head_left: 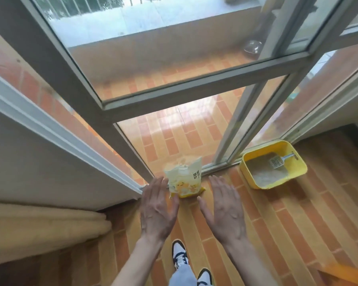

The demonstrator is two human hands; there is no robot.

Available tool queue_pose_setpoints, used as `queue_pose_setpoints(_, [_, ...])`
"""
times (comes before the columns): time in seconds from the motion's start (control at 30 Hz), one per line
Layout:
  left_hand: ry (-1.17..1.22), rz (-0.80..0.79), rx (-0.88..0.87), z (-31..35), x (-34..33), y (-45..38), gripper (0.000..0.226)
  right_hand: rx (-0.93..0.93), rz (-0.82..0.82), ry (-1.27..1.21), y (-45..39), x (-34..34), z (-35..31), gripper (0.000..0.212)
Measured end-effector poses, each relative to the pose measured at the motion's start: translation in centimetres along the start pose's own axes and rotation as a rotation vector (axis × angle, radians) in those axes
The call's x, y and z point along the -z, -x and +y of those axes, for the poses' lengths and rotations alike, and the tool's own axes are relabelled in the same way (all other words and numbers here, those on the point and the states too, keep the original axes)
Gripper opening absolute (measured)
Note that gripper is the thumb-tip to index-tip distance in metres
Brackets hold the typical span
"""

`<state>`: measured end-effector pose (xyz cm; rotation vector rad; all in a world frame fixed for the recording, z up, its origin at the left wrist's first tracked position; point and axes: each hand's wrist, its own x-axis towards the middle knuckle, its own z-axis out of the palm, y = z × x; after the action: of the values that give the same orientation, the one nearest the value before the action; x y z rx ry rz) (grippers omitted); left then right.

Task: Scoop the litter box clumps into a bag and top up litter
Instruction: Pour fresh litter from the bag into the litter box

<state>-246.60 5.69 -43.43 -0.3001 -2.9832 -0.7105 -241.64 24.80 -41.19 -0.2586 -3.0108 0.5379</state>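
A yellow and white litter bag (pixel 184 179) stands upright on the tiled floor against the sliding door track. My left hand (pixel 157 209) and my right hand (pixel 222 209) are held out flat, palms facing each other, on either side of the bag and nearer to me; neither touches it. To the right sits a yellow litter box (pixel 298 166) with pale litter inside. A grey slotted scoop (pixel 277 162) lies in the box, its handle resting on the far rim.
A glass sliding door with a grey frame (pixel 174 96) stands ahead, its track (pixel 215 168) running along the floor. A white wall ledge (pixel 50 131) and a beige rolled cloth (pixel 50 223) lie to the left. My shoes (pixel 180 256) are below.
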Motion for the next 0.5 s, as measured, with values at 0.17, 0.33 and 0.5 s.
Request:
queue_pose_setpoints(0.17, [-0.003,-0.05,0.001,-2.2,-6.9,-3.4,0.053,-0.004,-0.031,-0.023,-3.9,-6.8,2.4,0.066])
queue_pose_setpoints(0.33, [-0.01,-0.082,0.021,-5.3,-14.6,-5.9,0.054,-0.004,-0.041,-0.04,-7.3,-14.8,5.7,0.064])
queue_pose_setpoints(0.5, [-0.012,-0.056,0.05,-8.3,-22.8,-8.3,0.057,0.047,-0.031,-0.023,-11.4,-23.3,9.8,0.061])
